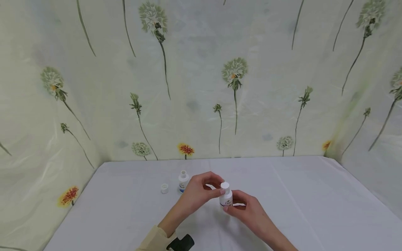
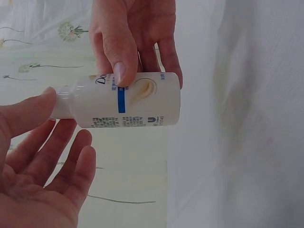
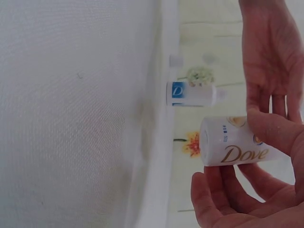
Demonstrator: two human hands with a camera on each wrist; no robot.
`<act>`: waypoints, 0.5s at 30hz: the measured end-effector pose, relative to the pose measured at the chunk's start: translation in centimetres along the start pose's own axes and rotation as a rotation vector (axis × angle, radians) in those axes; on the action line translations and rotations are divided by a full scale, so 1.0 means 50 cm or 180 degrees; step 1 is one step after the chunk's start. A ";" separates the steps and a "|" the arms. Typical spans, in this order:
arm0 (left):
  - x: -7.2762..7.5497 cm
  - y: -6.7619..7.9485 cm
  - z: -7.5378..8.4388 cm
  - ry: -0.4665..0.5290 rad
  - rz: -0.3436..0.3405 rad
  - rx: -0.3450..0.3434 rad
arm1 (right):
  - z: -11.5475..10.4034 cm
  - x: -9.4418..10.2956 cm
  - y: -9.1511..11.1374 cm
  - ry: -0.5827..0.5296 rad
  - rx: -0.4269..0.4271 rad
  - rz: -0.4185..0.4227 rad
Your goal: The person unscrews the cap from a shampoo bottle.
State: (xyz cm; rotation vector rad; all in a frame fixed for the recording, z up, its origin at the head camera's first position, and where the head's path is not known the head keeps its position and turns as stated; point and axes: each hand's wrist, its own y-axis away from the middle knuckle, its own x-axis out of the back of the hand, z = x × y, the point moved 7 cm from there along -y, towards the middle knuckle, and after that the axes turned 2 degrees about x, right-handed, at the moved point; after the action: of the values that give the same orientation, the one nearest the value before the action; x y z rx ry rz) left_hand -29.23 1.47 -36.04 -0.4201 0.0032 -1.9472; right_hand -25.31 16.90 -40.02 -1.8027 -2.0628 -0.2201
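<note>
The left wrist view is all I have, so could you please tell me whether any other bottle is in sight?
Observer: Yes, the head view shows a second bottle standing on the table.

Operator: Thank you; may I ask whether a loose cap shows anywhere?

Observer: Yes, a small white cap lies to the left of that bottle in the head view.

Operator: And is a brand name readable in full on the held bottle?

Observer: Yes, the right wrist view shows "Dove" whole, in gold lettering.
</note>
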 end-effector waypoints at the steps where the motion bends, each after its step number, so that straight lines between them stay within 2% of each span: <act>1: 0.000 0.002 0.001 0.0000 -0.0004 -0.0005 | -0.001 -0.001 0.001 -0.0007 0.0009 -0.0007; 6: 0.001 0.009 0.001 -0.0020 -0.0033 -0.0031 | -0.001 -0.003 0.005 -0.0048 0.0026 -0.0052; 10: 0.001 0.015 0.000 -0.0187 -0.0111 -0.0061 | 0.000 -0.007 0.004 -0.0122 0.0016 -0.0100; 15: -0.004 0.025 0.002 -0.0375 -0.0287 -0.0231 | 0.003 -0.015 0.002 -0.0303 -0.0035 -0.0243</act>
State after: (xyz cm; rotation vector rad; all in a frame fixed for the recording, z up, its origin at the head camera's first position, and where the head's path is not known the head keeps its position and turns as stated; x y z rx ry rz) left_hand -28.00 1.15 -36.23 -0.5917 -0.0215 -2.0127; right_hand -25.15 16.27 -40.46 -1.7745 -2.2024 -0.1700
